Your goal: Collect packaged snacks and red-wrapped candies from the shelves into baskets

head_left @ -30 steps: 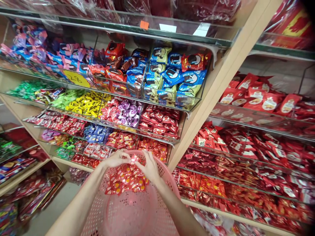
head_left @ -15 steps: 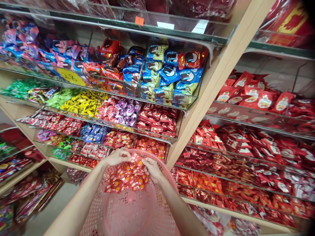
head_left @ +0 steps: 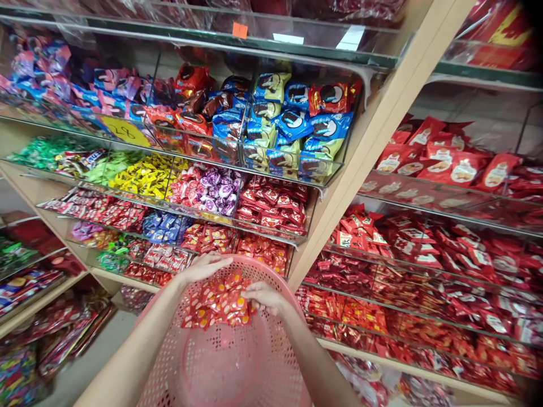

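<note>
A pink perforated plastic basket point(head_left: 224, 370) tilts in front of me, with a pile of small red candy packets point(head_left: 216, 302) printed with yellow and white spots against its far wall. My left hand point(head_left: 207, 268) lies at the basket's far rim, its fingers stretched out to the right with nothing visible in them. Over the right side of the pile is my right hand point(head_left: 265, 298). Its fingers point left, loosely bent and apart, with the tips at the packets. The undersides of both hands are hidden.
Shelves of wrapped sweets stand close beyond the basket, including blue and green packets point(head_left: 292, 124), yellow sweets point(head_left: 148, 175) and purple ones point(head_left: 218, 189). A wooden upright point(head_left: 360, 164) divides them from red packets point(head_left: 453, 164) on the right. A yellow "28" tag point(head_left: 125, 131) hangs on the left.
Both hands have let go of the packets held up between them, which now lie on the pile. The right hand has dropped lower; the left has straightened its fingers along the rim.
</note>
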`<state>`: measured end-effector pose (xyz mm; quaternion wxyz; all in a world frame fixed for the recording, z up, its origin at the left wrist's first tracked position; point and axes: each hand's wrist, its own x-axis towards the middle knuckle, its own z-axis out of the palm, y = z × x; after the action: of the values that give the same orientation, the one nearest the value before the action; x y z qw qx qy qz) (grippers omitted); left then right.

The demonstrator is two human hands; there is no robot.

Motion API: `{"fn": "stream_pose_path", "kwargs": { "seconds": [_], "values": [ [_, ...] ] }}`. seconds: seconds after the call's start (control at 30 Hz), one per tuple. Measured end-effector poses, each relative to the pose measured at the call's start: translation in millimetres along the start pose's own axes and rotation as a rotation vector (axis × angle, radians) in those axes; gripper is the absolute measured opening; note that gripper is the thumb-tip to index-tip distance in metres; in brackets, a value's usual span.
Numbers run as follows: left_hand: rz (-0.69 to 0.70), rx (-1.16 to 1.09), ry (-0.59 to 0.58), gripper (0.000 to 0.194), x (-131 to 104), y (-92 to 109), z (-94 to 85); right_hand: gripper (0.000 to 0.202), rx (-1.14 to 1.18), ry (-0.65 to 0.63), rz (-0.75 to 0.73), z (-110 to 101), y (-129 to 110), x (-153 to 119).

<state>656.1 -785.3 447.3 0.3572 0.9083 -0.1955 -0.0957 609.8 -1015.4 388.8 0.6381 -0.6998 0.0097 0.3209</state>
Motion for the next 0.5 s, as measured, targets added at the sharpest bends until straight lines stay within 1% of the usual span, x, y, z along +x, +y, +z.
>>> {"fn": "stream_pose_path", "kwargs": {
  "seconds": [0.07,0.13,0.23,0.5],
  "values": [
    [-0.003,0.006,-0.005,0.057,1,-1,1.1,0.020,-0.108,0.019,0.039,3,3,0],
    [-0.011,0.013,-0.007,0.058,1,-1,1.8,0.017,-0.162,0.064,0.057,6,5,1],
    [-0.030,0.025,-0.005,0.060,1,1,1.4,0.019,-0.186,0.111,0.064,9,8,2],
    [-0.055,0.061,-0.015,0.062,-1,13,-0.1,0.022,-0.224,0.166,0.040,13,13,-1]
  ]
}}
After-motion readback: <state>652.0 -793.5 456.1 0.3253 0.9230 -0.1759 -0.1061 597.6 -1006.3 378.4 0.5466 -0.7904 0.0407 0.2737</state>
